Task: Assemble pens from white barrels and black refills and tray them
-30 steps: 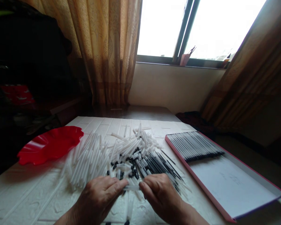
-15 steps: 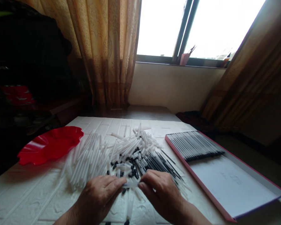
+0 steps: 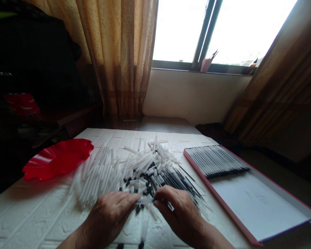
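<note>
My left hand is closed in a pinch on one end of a short translucent pen cap. At its other end, the fingertips of my right hand pinch a small black plug, largely hidden by the fingers. Beyond my hands lies a heap of translucent caps mixed with loose black plugs. Long clear pen barrels are piled to the left. Thin black pen refills lie just past my right hand.
On the right, a shallow pink-edged box holds a row of pens at its far end. A red wavy-rimmed dish stands at the left of the white brick-patterned table. Curtains and a window are behind.
A dark plug now shows at my right fingertips, at the end of the translucent cap. Both hands stay in nearly the same place; the view has shifted slightly.
</note>
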Motion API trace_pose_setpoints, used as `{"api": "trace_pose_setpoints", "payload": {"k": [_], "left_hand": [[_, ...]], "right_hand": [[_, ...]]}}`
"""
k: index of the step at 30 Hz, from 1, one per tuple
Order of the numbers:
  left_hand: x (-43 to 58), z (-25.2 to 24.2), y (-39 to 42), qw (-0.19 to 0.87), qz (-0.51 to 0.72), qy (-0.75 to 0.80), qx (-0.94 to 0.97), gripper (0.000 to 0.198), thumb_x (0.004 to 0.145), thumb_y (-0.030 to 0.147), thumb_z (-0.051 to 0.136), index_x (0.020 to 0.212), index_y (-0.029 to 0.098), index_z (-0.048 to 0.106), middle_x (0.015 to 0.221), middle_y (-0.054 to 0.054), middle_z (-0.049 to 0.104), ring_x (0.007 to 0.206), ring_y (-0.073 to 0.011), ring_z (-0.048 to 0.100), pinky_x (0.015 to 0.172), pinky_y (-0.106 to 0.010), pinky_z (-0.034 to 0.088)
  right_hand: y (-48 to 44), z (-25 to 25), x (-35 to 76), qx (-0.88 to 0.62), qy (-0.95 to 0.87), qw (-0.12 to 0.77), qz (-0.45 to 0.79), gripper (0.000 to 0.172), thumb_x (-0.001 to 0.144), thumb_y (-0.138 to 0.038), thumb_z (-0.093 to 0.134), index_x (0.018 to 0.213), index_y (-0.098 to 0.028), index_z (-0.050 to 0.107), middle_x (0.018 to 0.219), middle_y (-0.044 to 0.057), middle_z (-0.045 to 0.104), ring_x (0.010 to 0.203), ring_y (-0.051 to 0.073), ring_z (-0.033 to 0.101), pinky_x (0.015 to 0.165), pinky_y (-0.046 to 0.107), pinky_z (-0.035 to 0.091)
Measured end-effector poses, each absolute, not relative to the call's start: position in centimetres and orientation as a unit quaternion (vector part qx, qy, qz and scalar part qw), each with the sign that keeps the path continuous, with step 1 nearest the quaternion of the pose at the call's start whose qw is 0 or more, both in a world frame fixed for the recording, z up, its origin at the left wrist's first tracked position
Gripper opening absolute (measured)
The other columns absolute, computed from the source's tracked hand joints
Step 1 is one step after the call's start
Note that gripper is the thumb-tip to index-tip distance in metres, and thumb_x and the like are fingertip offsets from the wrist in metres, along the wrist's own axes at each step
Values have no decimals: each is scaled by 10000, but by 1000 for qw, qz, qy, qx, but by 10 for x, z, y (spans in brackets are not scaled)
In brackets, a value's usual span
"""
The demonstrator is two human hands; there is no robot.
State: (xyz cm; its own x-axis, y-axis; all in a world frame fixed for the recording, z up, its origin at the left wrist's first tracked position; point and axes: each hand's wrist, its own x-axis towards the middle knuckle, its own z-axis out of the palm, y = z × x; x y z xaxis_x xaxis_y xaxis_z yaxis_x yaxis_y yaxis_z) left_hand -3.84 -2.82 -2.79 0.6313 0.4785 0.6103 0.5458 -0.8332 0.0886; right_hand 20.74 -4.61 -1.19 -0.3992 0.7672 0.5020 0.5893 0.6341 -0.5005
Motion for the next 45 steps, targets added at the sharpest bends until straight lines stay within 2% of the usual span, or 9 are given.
{"api": "trace_pose_setpoints", "payload": {"k": [5,10,14,19,25,30,38,42,45], "left_hand": [[-38,-30,-27,48,-316,-282,-904,262,1066,239,332,1194,212,558,912,-49,766,785,-196,747,687,-292,565],[-38,-32,-24,56,-317,-291,-901,250,1063,242,342,1189,214,556,936,-51,767,807,-201,751,701,-295,570],[-39,-32,-24,56,-311,-291,-903,240,1058,237,355,1195,216,551,946,-51,769,820,-203,752,709,-295,572],[-39,-30,-25,51,-309,-290,-904,241,1057,232,354,1190,216,556,946,-46,767,819,-202,750,707,-300,571],[-40,-28,-25,62,-323,-290,-899,239,1060,239,358,1168,213,570,920,-37,767,785,-188,749,694,-284,561],[-40,-30,-24,61,-324,-284,-901,247,1060,235,361,1179,212,577,923,-36,763,796,-181,741,714,-281,550],[-44,-24,-21,67,-367,-287,-882,218,1027,212,467,1180,256,617,990,-48,704,910,-206,666,814,-342,506],[-48,-23,-19,35,-407,-381,-829,412,993,310,532,1390,230,459,1266,-128,596,1135,-273,583,918,-412,504],[-51,-23,-17,-104,-453,-471,-750,557,960,414,563,1453,247,363,1299,-132,567,1079,-263,597,749,-333,561]], "right_hand": [[-44,-15,206,-423,-828,353,104,343,991,-306,414,689,-209,544,578,-7,598,494,127,557,517,224,355],[-47,-9,207,-411,-824,362,146,64,919,-237,521,951,-201,563,739,-3,665,587,125,610,587,207,408],[-47,-7,207,-396,-828,374,131,101,932,-174,476,898,-209,564,723,-8,648,590,118,590,586,203,401],[-43,-10,207,-414,-830,358,110,202,962,-261,468,805,-201,581,655,-2,630,553,134,585,555,224,388],[-45,-11,208,-415,-829,348,139,85,908,-209,532,971,-192,587,744,-2,667,580,127,596,584,220,399],[-46,-8,207,-414,-832,345,133,184,943,-246,478,829,-185,609,669,15,636,561,138,579,555,236,368],[-49,-4,198,-449,-724,351,387,277,942,-338,499,723,-192,587,616,-6,640,512,106,542,513,194,390],[-43,-6,201,-484,-649,428,401,353,942,-457,502,731,-185,577,621,4,617,510,114,525,497,206,409],[-42,-9,202,-474,-600,506,398,375,941,-517,498,780,-186,569,657,8,613,525,119,526,513,217,433]]}}
